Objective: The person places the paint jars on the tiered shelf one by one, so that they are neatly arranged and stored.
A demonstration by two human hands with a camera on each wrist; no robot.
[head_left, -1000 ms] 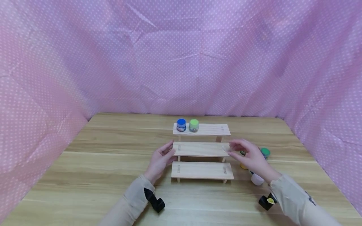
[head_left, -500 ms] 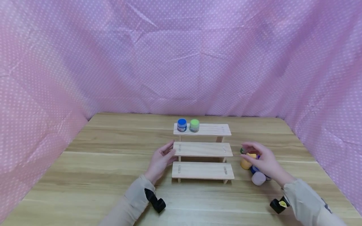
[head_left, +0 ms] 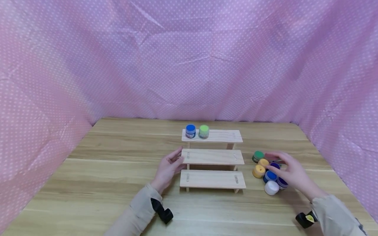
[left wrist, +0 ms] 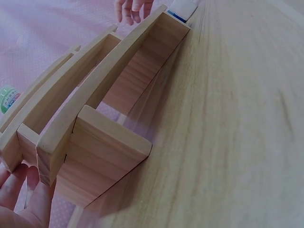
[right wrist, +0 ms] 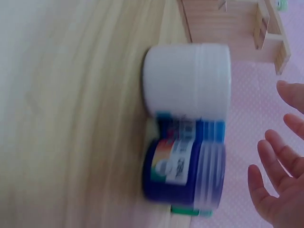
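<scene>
A three-tier wooden display shelf (head_left: 212,178) stands on the table. My left hand (head_left: 167,169) is at its left end, thumb and fingers holding the end of the middle board; in the left wrist view, the fingertips (left wrist: 40,197) meet the board ends. My right hand (head_left: 290,168) hovers over a cluster of paint jars, fingers apart and holding nothing. The cluster has a green-lidded jar (head_left: 258,156), yellow jars (head_left: 259,171), blue and purple jars (head_left: 270,176) and a white jar (head_left: 271,187). In the right wrist view, the white jar (right wrist: 187,80) stands beside a purple jar (right wrist: 183,173).
On the top tier sit a blue jar (head_left: 190,131) and a light green jar (head_left: 203,131), side by side at the left. The wooden table (head_left: 118,157) runs back to a pink dotted cloth (head_left: 189,65) that hangs behind and at both sides.
My right hand has moved away from the middle board's right end, rightward to above the jars, uncovering several of them. My left hand stays at the shelf's left end.
</scene>
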